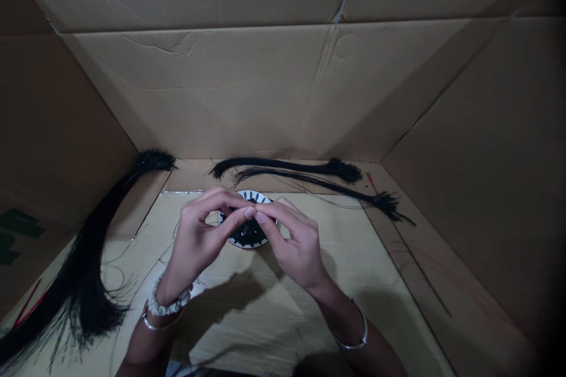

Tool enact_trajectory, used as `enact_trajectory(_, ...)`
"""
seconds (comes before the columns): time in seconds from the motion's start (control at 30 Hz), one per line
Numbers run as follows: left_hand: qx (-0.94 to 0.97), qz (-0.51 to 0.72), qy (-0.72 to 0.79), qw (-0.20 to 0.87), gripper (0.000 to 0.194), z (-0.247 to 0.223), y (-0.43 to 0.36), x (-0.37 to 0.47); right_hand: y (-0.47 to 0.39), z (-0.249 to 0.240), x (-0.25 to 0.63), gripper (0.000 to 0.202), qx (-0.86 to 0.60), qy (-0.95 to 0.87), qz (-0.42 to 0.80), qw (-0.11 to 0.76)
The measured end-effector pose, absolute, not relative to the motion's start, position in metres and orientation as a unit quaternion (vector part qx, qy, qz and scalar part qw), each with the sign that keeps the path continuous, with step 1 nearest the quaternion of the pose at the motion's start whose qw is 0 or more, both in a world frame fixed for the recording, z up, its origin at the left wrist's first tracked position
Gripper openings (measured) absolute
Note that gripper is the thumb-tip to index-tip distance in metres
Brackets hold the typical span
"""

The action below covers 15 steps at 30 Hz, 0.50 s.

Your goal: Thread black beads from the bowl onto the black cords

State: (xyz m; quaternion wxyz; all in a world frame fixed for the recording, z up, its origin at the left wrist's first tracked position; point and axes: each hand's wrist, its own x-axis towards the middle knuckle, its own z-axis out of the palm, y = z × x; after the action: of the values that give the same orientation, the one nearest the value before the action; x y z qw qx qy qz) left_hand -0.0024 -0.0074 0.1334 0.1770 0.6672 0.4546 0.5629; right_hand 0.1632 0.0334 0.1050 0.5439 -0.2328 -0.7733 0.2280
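Observation:
Both hands meet fingertip to fingertip above a small white bowl (250,244) with dark marks on its rim. Shiny dark bits (249,233) lie inside the bowl. My left hand (207,224) has thumb and index finger pinched together. Thumb and index finger of my right hand (294,235) are likewise pinched, touching the left fingertips. Whatever sits between the fingertips is too small to make out. The hands partly cover the bowl.
A thick bundle of black strands (88,259) runs along the left side. Two thinner black bundles, one behind (278,164) and one nearer (309,178), lie at the back. Cardboard walls (221,88) enclose the pale work surface (354,259). A thin dark rod (422,269) lies right.

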Motion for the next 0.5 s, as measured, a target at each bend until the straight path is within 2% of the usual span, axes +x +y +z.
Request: enact_trajectory(0.5,0.679,0.559,0.446,0.164,0.006,0.1357,-0.0102,-0.0039,0.0318,0.1050,0.1626,0.018,-0.236,-0.766,0.238,0.548)
